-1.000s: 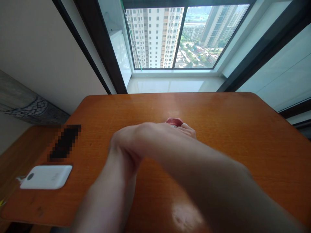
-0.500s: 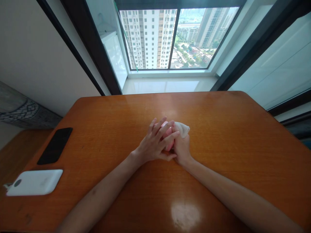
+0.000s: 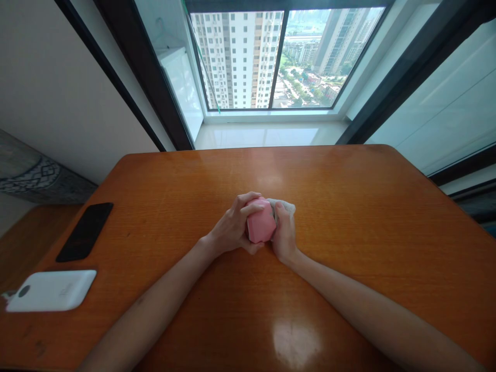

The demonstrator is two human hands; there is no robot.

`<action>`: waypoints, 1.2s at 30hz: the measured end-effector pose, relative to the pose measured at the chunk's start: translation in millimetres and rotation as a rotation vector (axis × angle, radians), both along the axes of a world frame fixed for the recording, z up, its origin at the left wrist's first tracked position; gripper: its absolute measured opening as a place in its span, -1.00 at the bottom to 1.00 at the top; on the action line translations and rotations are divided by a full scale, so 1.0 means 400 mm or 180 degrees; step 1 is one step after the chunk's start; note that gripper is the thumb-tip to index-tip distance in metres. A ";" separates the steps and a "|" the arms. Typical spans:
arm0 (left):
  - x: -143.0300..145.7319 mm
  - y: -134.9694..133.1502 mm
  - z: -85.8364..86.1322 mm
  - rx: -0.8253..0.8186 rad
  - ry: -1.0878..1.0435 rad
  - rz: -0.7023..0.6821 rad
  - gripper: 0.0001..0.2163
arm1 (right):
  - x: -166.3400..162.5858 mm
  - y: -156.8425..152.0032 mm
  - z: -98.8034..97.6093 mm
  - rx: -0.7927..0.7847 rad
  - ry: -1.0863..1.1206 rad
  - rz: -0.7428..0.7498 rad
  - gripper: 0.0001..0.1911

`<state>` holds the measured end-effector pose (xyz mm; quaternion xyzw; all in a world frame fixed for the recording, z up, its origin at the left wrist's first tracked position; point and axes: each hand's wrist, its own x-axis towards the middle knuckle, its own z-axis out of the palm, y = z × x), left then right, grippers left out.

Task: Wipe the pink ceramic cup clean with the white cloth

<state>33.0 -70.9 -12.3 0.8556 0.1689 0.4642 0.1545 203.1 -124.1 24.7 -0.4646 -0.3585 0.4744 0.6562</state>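
Note:
A pink, many-sided object (image 3: 261, 223) with flat faces sits between my two hands over the middle of the table; its exact kind I cannot make out. My left hand (image 3: 237, 222) is curled around its left side, fingers over the top and thumb below. On the other side, my right hand (image 3: 284, 233) grips a whitish cloth (image 3: 285, 206), thumb on top, and presses it to the pink object's right side. Part of the cloth is hidden behind the right hand.
The brown wooden table (image 3: 174, 191) has rounded far corners. At its left lie a black phone (image 3: 84, 232) and a white flat device (image 3: 54, 291) with a cord at one end. A window (image 3: 279, 59) stands beyond the far edge.
My left hand, spread over the pink object before, has moved left and closed around its side, so more of the object shows. The right hand and cloth have shifted slightly left.

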 end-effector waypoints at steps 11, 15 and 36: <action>-0.010 -0.014 0.023 -0.1244 -0.0244 -0.0370 -0.10 | -0.001 -0.005 -0.008 -0.0084 -0.0055 0.0203 -0.38; -0.012 -0.002 0.023 -0.0222 -0.0169 -0.0262 0.02 | 0.003 0.002 -0.024 -0.0189 0.0205 0.0129 -0.46; -0.014 0.007 0.012 0.1042 0.0716 0.0137 -0.01 | 0.016 0.037 -0.001 -0.0571 0.1324 0.0487 -0.51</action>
